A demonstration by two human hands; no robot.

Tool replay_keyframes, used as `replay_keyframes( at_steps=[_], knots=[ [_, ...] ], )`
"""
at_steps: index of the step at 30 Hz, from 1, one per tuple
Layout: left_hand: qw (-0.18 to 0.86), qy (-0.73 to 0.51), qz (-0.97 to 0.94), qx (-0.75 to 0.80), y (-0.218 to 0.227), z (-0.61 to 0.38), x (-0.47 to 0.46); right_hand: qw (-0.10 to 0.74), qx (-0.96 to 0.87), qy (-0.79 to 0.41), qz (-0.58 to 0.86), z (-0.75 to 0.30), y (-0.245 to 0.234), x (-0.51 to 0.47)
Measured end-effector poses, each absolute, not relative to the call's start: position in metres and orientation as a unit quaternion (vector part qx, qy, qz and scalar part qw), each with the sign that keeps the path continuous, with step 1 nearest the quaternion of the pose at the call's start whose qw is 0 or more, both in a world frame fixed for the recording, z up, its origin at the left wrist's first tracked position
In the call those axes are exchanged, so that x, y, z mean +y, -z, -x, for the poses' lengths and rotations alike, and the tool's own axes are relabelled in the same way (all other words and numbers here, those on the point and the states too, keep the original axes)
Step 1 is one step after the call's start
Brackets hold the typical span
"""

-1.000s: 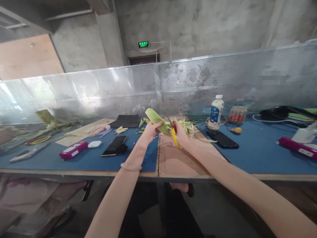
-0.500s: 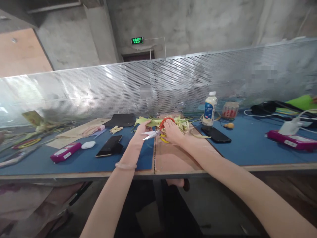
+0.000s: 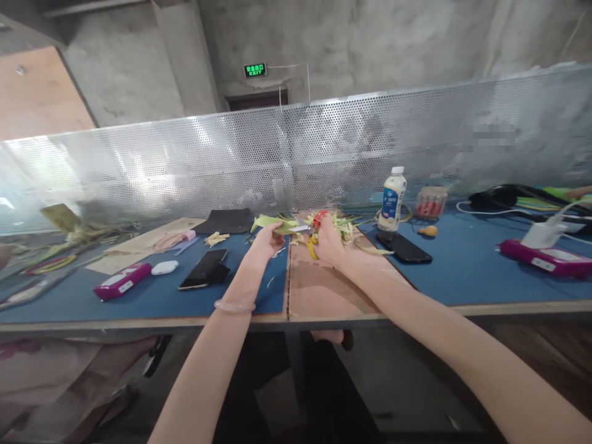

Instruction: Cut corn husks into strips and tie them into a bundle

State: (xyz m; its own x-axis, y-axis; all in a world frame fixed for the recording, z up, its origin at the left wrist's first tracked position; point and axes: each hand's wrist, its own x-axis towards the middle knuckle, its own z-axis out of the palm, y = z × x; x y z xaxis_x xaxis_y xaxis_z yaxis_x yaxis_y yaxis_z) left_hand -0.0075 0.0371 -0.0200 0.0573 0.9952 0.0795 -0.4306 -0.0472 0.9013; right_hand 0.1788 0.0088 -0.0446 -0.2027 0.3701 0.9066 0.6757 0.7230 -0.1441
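My left hand [image 3: 264, 242] is closed on a green leaf [image 3: 271, 222], holding it low over the blue table [image 3: 139, 302]. My right hand [image 3: 327, 242] grips scissors with red and yellow handles [image 3: 316, 222]; their blades reach left to the leaf. Just behind both hands lies a pile of thin green leaf strips [image 3: 345, 227] on a brown board [image 3: 324, 290].
Left of my hands lie a black phone [image 3: 203, 269], a white earbud case [image 3: 164, 267] and a magenta box [image 3: 121, 281]. To the right stand a white bottle [image 3: 393, 199], a phone [image 3: 405, 248] and a small jar [image 3: 430, 202]. A perforated metal screen [image 3: 296, 154] closes the table's far side.
The leaf, held up and tilted a second ago, has come down flat near the table. The scissors swung from pointing up, to open across the leaf, to blades on it now.
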Motion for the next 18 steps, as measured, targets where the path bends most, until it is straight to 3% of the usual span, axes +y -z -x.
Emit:
replay_keyframes(
  at_steps=[11,18],
  knots=[
    [0.611,-0.596,-0.365,0.370,0.010,0.001,0.023,0.659,-0.656,-0.058,0.365,-0.172,0.054,0.023],
    [0.593,-0.612,-0.400,0.336,0.011,-0.002,0.020,0.676,-0.621,-0.197,0.345,-0.173,0.047,0.015]
  ],
)
